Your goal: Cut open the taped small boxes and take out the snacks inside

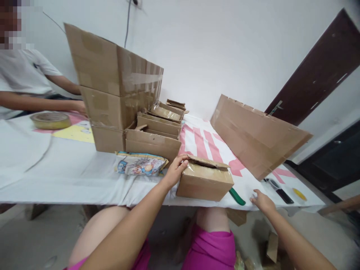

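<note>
A small cardboard box point(206, 183) sits near the table's front edge, its top flap slightly raised. My left hand point(177, 169) grips its upper left corner, thumb on the near side and fingers along the flap. To the right of the box, my right hand point(263, 201) is held at the table edge with nothing in it, thumb apart from the fingers. Between that hand and the box lies a green handle point(237, 197), whose far end is hidden by the box. A printed plastic packet point(142, 165) lies to the left of my left hand.
Stacked cardboard boxes point(98, 78) form a wall at left, with several open boxes point(153, 140) beside it. A large cardboard sheet point(253, 135) stands at right. Near it lie a black-handled tool point(282, 194) and a yellow object point(299, 194). A tape roll point(50, 120) lies near another person point(30, 78).
</note>
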Demonstrator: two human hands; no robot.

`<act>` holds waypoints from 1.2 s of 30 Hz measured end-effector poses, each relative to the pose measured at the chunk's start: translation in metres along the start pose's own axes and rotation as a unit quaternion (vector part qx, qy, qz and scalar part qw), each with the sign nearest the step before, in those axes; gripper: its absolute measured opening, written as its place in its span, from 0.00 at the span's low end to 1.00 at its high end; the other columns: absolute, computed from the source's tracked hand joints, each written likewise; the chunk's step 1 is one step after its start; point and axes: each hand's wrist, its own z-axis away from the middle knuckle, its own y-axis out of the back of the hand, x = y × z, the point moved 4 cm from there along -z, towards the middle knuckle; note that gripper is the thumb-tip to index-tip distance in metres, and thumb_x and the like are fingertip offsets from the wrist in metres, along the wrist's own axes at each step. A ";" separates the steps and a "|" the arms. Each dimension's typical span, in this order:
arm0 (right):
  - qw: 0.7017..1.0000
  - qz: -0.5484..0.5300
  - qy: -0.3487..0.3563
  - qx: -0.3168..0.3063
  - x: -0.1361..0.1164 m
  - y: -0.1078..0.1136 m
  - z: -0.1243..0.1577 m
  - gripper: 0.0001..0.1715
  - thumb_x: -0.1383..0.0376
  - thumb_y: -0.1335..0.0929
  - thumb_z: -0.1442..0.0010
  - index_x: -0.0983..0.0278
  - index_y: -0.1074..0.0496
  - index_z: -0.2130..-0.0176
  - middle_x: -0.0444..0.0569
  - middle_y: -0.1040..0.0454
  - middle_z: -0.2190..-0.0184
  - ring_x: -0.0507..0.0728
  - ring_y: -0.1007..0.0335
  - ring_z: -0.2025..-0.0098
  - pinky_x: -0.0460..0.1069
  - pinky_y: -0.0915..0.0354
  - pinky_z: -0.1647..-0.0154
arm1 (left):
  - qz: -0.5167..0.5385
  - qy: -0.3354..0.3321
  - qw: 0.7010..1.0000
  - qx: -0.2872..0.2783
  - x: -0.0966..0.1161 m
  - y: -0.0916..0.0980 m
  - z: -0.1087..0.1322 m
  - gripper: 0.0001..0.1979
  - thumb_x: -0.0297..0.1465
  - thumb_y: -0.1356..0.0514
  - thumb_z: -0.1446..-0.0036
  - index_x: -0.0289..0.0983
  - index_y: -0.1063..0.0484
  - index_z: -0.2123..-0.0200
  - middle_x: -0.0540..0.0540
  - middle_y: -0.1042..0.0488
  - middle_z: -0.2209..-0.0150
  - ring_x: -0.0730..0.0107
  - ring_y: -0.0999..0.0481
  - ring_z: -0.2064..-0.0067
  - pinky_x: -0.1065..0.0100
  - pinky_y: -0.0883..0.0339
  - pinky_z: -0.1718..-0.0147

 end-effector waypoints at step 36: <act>0.750 0.015 0.597 0.283 -0.310 0.120 0.154 0.07 0.70 0.37 0.36 0.63 0.30 0.65 0.50 0.24 0.69 0.57 0.29 0.65 0.50 0.38 0.62 | -0.023 0.015 0.990 -0.135 0.022 0.001 0.011 0.16 0.41 0.38 0.49 0.36 0.23 0.61 0.39 0.49 0.32 0.48 0.57 0.30 0.49 0.60 0.34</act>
